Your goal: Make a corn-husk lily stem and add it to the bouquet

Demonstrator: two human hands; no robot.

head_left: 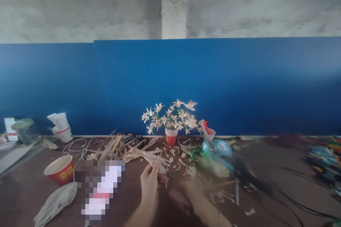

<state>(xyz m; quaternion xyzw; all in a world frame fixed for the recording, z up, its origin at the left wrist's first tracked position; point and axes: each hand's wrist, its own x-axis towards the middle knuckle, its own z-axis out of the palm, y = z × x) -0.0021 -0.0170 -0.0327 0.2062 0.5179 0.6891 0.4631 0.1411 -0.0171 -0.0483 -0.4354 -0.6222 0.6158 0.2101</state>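
- From my remote seat I look onto a brown table (269,209) backed by a blue partition (186,74).
- Far left of the grip, a clear jar (25,131) stands near a white cup (64,136) with crumpled white material in it.
- Nearer the grip, still left, a red cup (60,173) opens upward, showing its pale inner wall.
- My left hand (149,181) has a pale husk (149,156) clamped between thumb and fingers; its long axis slants, the narrow end pointing left and away from the wrist.
- Beyond the grip, slightly right, a red-and-white cup (171,139) holds pale flowers (182,115).
- Just right of the grip, my right hand (183,195) is blurred; I cannot tell whether its fingers are apart or together.
- Farther right and beyond, a small white cup (209,137) contains something red (206,127).
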